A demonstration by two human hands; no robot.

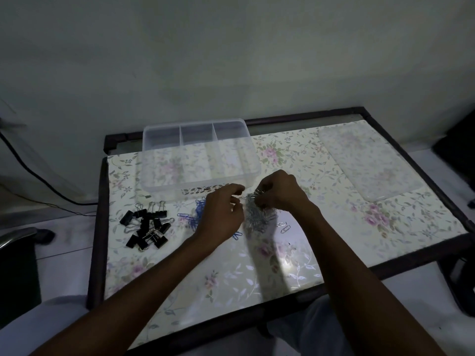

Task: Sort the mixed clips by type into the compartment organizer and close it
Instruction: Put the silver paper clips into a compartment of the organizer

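A clear compartment organizer (154,140) stands open at the back of the table, its three compartments showing nothing inside. Black binder clips (147,228) lie in a heap at the left. Blue paper clips (198,210) lie partly under my left hand (222,214). A tangle of silver paper clips (257,217) sits between my hands. My right hand (279,192) grips a bunch of the silver clips lifted off the pile. My left hand's fingertips pinch at the same bunch.
The organizer's clear lid (367,160) lies flat at the back right. The table (257,291) has a floral cover and a dark frame. A few loose silver clips (284,227) lie right of the pile. A black cable (38,176) runs on the floor at left.
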